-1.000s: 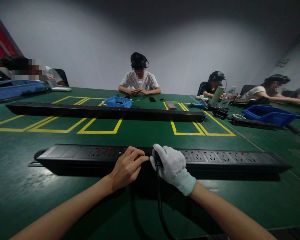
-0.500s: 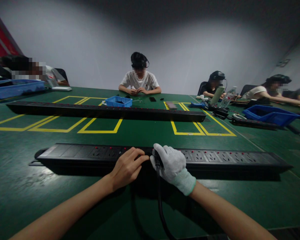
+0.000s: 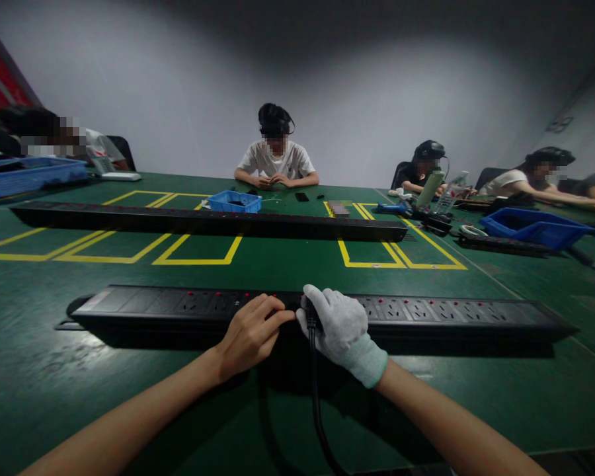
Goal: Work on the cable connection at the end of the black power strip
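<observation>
A long black power strip (image 3: 426,312) with many sockets and small red switches lies across the green table (image 3: 39,383) in front of me. My bare left hand (image 3: 250,334) rests on its front edge near the middle, fingers curled and pressing on the strip. My right hand (image 3: 338,325), in a white glove, is closed round a black plug at the strip's middle. The plug's black cable (image 3: 317,410) runs down toward me.
A second long black strip (image 3: 178,221) lies further back across yellow floor-tape rectangles. A small blue tray (image 3: 235,201) sits behind it, and larger blue bins stand at far left (image 3: 30,175) and right (image 3: 535,228). Several other people sit round the table.
</observation>
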### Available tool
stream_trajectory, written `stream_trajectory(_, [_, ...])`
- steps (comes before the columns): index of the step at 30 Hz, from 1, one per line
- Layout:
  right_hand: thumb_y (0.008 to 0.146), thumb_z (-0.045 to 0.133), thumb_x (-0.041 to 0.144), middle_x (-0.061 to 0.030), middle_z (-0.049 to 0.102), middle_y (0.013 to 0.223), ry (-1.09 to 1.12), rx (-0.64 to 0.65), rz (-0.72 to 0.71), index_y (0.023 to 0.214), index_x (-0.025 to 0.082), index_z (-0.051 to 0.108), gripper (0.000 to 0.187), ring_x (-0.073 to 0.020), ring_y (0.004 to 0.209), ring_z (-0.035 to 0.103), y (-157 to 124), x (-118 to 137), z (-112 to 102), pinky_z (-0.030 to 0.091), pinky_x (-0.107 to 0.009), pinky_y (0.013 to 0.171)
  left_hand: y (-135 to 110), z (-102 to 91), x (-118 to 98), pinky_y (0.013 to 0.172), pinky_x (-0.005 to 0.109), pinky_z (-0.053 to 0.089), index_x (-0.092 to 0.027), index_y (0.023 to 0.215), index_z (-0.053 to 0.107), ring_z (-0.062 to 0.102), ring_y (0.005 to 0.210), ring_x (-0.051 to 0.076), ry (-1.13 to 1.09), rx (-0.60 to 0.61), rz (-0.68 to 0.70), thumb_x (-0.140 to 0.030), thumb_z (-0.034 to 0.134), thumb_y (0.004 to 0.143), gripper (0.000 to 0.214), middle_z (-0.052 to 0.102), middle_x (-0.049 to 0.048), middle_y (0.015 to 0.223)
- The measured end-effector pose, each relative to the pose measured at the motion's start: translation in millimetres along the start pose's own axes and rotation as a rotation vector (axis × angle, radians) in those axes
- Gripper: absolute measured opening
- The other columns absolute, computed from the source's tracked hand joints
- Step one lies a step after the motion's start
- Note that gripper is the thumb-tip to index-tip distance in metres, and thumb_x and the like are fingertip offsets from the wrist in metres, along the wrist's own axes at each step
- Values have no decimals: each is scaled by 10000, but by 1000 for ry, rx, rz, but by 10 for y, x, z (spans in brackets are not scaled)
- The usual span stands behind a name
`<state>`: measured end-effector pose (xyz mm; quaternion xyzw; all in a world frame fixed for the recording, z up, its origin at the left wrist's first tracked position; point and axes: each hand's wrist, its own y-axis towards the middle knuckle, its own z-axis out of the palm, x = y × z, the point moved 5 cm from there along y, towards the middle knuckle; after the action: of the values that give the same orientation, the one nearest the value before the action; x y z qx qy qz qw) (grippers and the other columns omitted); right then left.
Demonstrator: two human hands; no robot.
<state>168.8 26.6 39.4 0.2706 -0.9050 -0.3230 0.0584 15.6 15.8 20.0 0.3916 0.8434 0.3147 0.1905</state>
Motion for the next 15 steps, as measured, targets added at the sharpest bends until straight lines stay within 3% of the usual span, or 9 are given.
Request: stream_trajectory(15, [905, 446, 410, -36, 614, 795, 4, 3, 12, 1126, 192, 573, 336, -170, 667, 516, 1, -6, -3, 265, -305, 577, -19, 10, 4, 750, 314, 469, -182, 1025, 603, 505, 847, 167, 6, -12, 10, -51, 456, 803, 297, 550, 58, 927])
